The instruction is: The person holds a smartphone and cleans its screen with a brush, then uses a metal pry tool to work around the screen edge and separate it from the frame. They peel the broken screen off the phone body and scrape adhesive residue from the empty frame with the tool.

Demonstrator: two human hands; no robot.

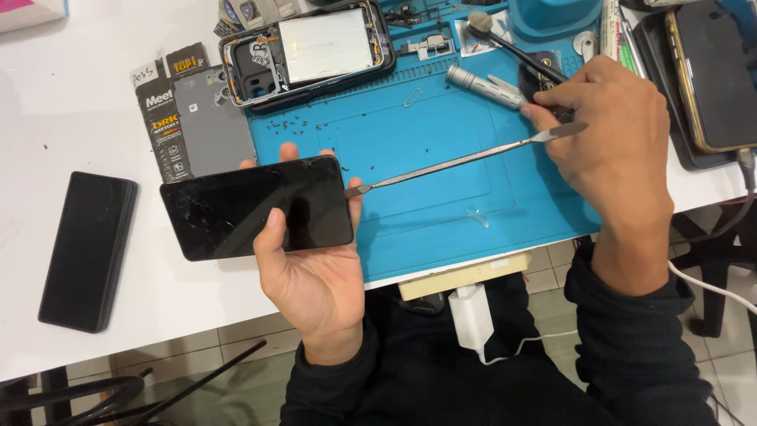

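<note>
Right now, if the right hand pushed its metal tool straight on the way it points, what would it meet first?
The cracked phone in the left hand: the tool held by the right hand already has its tip at the phone's right edge, seemingly touching.

Black phone (236,209) (screen crazed with cracks), silver spudger (465,162), blue mat (441,205).

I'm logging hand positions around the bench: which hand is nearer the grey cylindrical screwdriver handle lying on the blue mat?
Right. The right hand sits just beside the grey cylindrical screwdriver handle, holding a thin metal spudger. The left hand is lower left, holding a cracked black phone.
</note>
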